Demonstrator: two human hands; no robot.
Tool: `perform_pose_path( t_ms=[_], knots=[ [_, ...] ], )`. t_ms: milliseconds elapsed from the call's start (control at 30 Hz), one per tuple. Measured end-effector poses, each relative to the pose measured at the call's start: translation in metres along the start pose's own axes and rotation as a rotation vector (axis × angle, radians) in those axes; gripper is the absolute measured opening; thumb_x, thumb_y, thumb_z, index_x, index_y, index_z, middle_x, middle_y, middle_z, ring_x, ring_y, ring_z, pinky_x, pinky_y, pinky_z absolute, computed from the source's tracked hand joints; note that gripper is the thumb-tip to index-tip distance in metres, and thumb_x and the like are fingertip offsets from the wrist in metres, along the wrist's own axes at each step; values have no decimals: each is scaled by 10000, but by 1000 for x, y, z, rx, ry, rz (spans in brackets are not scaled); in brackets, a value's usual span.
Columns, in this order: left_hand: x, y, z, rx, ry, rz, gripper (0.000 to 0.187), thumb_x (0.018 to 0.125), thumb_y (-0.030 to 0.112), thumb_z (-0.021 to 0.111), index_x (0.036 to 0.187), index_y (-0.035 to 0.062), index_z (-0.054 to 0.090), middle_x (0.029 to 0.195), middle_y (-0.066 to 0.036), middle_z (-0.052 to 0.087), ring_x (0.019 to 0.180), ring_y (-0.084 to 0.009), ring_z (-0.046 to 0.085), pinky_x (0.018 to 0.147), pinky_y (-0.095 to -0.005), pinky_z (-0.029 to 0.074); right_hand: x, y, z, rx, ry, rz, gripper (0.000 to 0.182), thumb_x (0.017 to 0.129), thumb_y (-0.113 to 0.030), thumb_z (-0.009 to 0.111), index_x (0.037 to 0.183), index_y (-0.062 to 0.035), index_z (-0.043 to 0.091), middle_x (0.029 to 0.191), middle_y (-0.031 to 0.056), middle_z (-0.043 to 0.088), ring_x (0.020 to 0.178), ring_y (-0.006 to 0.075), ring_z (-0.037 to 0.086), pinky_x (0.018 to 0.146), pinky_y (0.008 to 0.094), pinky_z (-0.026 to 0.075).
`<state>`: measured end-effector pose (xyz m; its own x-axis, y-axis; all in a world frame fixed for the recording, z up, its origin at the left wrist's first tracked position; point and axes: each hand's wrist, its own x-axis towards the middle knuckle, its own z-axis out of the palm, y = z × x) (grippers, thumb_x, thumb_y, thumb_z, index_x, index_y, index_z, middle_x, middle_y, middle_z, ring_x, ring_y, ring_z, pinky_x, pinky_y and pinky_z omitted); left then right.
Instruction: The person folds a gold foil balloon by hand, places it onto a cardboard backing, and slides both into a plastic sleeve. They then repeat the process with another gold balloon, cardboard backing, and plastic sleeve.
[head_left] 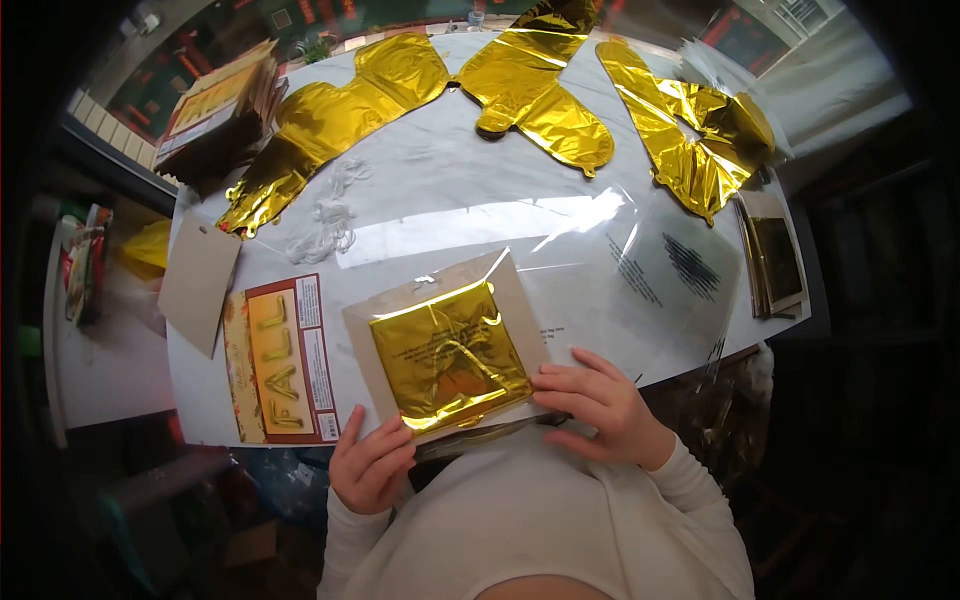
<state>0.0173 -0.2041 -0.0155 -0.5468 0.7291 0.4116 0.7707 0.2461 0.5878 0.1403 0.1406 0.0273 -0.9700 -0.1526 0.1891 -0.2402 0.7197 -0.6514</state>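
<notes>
A folded gold foil balloon (pixel 450 350) lies on a tan cardboard backing (pixel 370 335) inside a clear plastic bag with small printed text. This package is at the front edge of the table, close to my body. My left hand (pixel 372 465) holds its lower left corner, fingertips on the front. At the lower right side, my right hand (pixel 600 408) has its fingers on the package's edge, with the thumb lower down. Left of the package lies a printed "FALL" card (pixel 282 360), face up.
Unfolded gold foil letter balloons (pixel 350 100) spread along the table's far side. A stack of packaged cards (pixel 215 110) stands back left, near white string (pixel 330 220) and a cardboard piece (pixel 200 285). Clear printed bags (pixel 670 270) lie right, beside stacked gold packages (pixel 775 260).
</notes>
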Motion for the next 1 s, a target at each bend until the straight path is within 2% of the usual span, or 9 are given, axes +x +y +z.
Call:
perform_pose_path(
  t_ms=[33,167,333,467,533,633,867,967,1000],
  knots=[
    [0,1,2,-28,46,-18,111,950,48,732,1053,89,725,1165,-120,763,1202,-347,728,1181,-643,419,-1,2,2,2,13,-1,458,824,-167,875,1254,-114,726,1336,72,718,1293,255,672,1167,552,427],
    [2,7,16,-53,152,-82,63,1006,72,663,1062,79,689,1127,-121,770,1177,-363,732,1201,-666,375,-3,8,11,-53,75,-36,401,826,-147,878,1203,-116,744,1324,61,723,1249,233,692,1178,559,400],
    [3,14,25,-20,205,-113,47,1056,90,580,1036,70,617,1069,-104,769,1098,-350,739,1262,-678,236,2,5,13,-93,189,-26,190,831,-132,878,984,-126,767,1089,4,788,1046,177,754,1144,542,395],
    [2,19,44,70,263,-183,53,1056,68,574,1108,64,567,1030,-86,766,1066,-319,743,1280,-658,204,12,-4,13,-99,247,41,167,824,-134,879,926,-140,747,960,-24,787,931,160,752,1102,515,398],
    [-1,16,59,64,410,-252,242,1047,31,575,1269,44,478,988,-69,761,1069,-282,734,1301,-637,143,16,-6,11,-71,209,131,172,808,-119,870,866,-142,710,890,-37,767,819,151,715,1075,495,384],
    [-7,11,63,127,406,-225,439,1028,6,594,1405,22,369,977,-63,754,1127,-244,693,1309,-627,89,25,-5,12,-33,224,156,191,795,-98,852,813,-141,666,851,-38,738,761,157,673,1069,487,369],
    [1,17,62,191,463,-316,645,945,5,665,1493,-10,325,887,-55,715,1177,-267,628,1299,-631,80,32,-1,12,-27,176,178,197,780,-93,843,807,-141,654,839,-45,714,803,162,672,1101,510,370],
    [-4,16,62,222,375,-321,710,903,-8,675,1521,-15,324,1007,-90,709,1257,-314,589,1291,-643,88,33,0,9,2,161,205,191,779,-92,841,822,-136,660,828,-51,710,819,163,681,1132,530,362],
    [0,18,61,265,403,-335,717,889,-2,684,1521,-14,345,1131,-121,681,1325,-348,545,1285,-654,88,33,2,8,4,153,196,182,785,-83,830,837,-132,663,835,-48,708,825,160,686,1151,541,354]
  ],
)
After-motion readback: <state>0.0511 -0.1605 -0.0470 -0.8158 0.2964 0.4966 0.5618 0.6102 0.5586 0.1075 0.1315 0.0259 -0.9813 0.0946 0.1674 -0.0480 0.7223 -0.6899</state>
